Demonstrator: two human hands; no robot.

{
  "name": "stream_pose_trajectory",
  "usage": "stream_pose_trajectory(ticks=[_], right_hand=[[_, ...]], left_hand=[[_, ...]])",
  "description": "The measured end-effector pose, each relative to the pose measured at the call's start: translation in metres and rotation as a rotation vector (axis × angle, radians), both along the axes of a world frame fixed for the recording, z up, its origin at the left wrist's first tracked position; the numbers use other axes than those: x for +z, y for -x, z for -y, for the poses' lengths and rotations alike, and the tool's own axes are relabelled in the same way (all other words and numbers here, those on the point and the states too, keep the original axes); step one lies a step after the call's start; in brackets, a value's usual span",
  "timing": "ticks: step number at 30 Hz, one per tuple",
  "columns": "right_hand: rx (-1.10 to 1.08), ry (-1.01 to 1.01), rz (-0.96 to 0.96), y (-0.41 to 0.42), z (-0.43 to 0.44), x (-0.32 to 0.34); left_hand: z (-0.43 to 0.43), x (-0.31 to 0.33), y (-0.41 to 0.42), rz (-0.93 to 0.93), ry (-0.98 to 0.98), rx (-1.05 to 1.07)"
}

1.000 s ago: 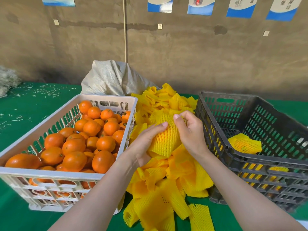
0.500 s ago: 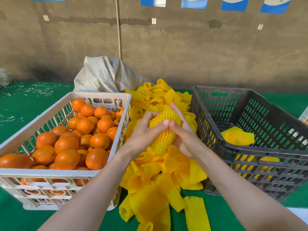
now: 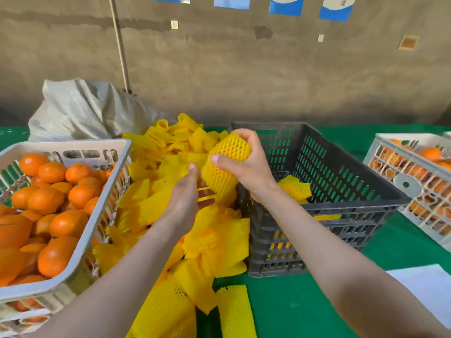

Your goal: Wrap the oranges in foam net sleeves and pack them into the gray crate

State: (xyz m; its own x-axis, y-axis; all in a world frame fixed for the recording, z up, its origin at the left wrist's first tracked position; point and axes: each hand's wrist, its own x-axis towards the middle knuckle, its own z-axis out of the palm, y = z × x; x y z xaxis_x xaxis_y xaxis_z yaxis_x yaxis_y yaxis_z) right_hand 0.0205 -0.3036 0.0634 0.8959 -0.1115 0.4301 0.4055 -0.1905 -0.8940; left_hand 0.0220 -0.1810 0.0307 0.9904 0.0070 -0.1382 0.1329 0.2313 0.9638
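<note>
My right hand (image 3: 251,164) grips an orange wrapped in a yellow foam net sleeve (image 3: 225,164), held just left of the gray crate's (image 3: 341,201) near-left corner. My left hand (image 3: 185,193) is open just below and left of it, fingers loose, holding nothing. A wrapped orange (image 3: 295,189) lies inside the gray crate. A heap of loose yellow foam sleeves (image 3: 170,211) lies between the crates. The white crate (image 3: 80,240) at the left holds several bare oranges (image 3: 68,223).
A second white crate of oranges (image 3: 415,184) stands at the right edge. A grey woven sack (image 3: 85,111) sits behind the sleeves against the wall. White paper (image 3: 429,286) lies on the green table cover (image 3: 288,306) at the lower right.
The wrapped orange has passed from both hands into my right hand alone and moved right toward the gray crate. My left hand has let go and dropped lower. The view has shifted right.
</note>
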Motion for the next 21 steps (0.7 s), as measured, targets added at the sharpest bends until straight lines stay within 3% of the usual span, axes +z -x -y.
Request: stream_pose_trajectory(ticks=[3,6,9,11,13,17,21], right_hand=[[-0.172,0.117,-0.044,-0.034,0.05,0.007],[-0.267,0.304,-0.219,-0.077,0.102,0.002],[-0.287,0.86,-0.403,-0.115,0.136,-0.022],[-0.209,1.28,-0.476,-0.136,0.145,-0.04],[-0.092,1.568,-0.515,-0.154,0.146,-0.057],[0.106,1.701,-0.703,-0.178,0.145,-0.087],[0.091,1.603,-0.699,-0.181,0.148,-0.105]], left_hand=[[0.016,-0.008,-0.005,0.003,-0.005,-0.069],[0.026,-0.012,-0.011,-0.02,-0.006,-0.07],[0.032,-0.015,-0.017,-0.06,-0.015,-0.038],[0.034,-0.018,-0.021,-0.068,-0.04,-0.019],[0.034,-0.021,-0.025,-0.069,-0.072,0.001],[0.032,-0.023,-0.032,-0.058,-0.118,0.023],[0.026,-0.021,-0.033,-0.063,-0.117,0.028]])
